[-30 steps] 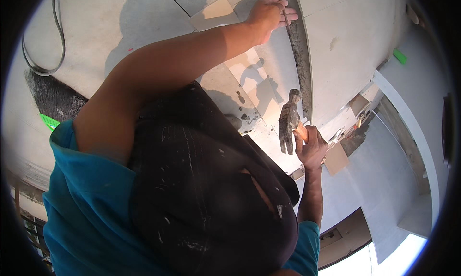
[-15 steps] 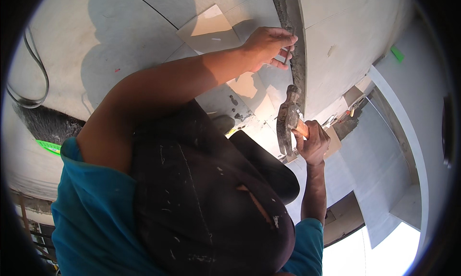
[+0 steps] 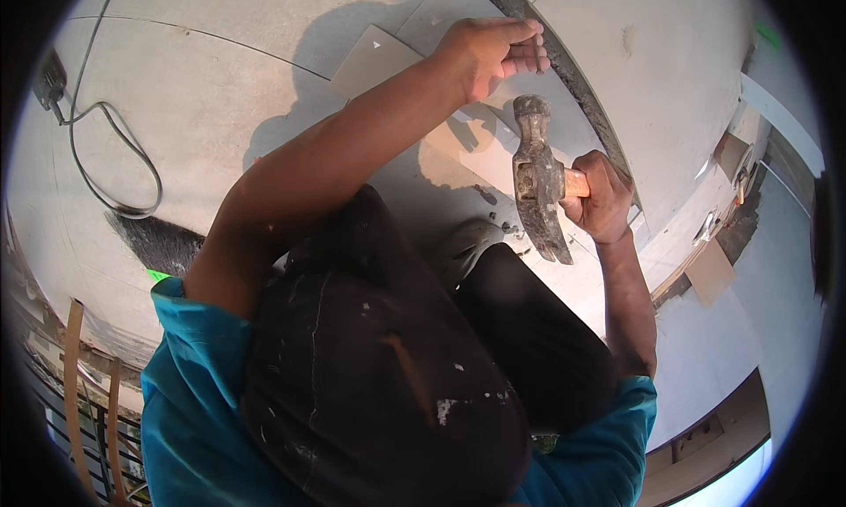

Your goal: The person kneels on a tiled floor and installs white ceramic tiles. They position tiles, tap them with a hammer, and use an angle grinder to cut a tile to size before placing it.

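My right hand is closed around the wooden handle of a worn claw hammer. The grey head is raised above the floor, striking face toward the far side and claw toward me. Farther off, my left hand pinches a thin dark metal rod between thumb and fingers. It is next to a rough dark gap that runs along the foot of the pale wall. Whether the rod's tip touches anything I cannot tell. Hammer and rod are apart.
Large pale floor tiles spread to the left, with a loose tile piece by my left forearm. A black cable loops at the far left, near a brush with dark bristles. Another tan piece lies at right.
The view has shifted. The hammer now looms larger and its head is nearer my left hand. My left hand still pinches the rod beside the gap.
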Tool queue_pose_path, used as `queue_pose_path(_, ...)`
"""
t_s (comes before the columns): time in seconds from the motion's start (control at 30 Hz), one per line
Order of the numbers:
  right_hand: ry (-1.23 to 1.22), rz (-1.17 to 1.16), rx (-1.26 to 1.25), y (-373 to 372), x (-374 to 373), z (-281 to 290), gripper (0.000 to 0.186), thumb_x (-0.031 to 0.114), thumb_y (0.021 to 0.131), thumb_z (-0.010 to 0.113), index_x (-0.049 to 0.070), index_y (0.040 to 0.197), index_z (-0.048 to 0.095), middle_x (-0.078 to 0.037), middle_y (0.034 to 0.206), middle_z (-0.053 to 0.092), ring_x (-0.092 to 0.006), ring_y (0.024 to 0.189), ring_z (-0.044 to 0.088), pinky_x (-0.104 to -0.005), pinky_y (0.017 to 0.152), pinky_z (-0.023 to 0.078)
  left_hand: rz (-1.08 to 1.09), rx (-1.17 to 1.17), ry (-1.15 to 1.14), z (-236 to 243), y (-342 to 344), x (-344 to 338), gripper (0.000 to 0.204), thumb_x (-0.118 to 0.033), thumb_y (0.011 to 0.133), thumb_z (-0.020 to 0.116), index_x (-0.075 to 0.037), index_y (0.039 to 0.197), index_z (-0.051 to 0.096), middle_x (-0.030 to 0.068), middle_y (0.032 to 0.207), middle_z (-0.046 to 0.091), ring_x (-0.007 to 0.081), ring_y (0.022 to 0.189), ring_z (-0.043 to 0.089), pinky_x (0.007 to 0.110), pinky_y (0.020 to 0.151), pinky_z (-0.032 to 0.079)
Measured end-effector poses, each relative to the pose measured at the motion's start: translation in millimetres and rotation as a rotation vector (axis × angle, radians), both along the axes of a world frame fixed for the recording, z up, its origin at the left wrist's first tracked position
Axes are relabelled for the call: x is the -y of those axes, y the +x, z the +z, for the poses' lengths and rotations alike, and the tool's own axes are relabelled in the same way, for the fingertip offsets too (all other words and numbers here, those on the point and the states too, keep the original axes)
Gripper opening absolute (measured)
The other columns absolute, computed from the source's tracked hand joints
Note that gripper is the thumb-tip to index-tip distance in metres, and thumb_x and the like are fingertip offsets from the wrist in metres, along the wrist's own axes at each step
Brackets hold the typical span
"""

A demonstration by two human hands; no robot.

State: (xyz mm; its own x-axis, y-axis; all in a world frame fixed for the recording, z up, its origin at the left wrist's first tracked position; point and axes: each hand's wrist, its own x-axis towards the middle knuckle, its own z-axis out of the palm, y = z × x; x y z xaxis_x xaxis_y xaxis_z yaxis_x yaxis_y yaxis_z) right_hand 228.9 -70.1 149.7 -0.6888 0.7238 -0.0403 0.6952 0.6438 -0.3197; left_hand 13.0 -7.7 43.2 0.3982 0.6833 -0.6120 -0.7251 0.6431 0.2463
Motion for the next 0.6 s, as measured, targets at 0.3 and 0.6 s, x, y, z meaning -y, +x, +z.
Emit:
queue_pose_path(0.3,0.023,-0.080,-0.098,-5.9,-1.4,-26.1,0.046,0.050,0.081,0.070,0.008,0.076,0.055,-0.004,0.065,0.055,-0.0228,0.052,0.055,-0.0340,0.044,0.042,0.000,-0.148,0.074,-13.1,-16.2,-3.5,0.032,-0.015,0.094,0.063,0.005,0.118,0.059,0.0071,0.095,0.061,0.0179,0.093,0.061,0.032,0.083,0.051)
queue_pose_path(0.6,-0.007,-0.103,-0.095,0.9,0.1,-29.2,0.045,0.050,0.088,0.065,0.006,0.082,0.057,-0.008,0.070,0.057,-0.0256,0.055,0.057,-0.0341,0.049,0.046,-0.088,-0.180,0.196,-38.1,-24.8,-2.2,0.024,-0.013,0.094,0.062,0.004,0.112,0.065,0.0074,0.093,0.064,0.0193,0.081,0.062,0.033,0.078,0.055)
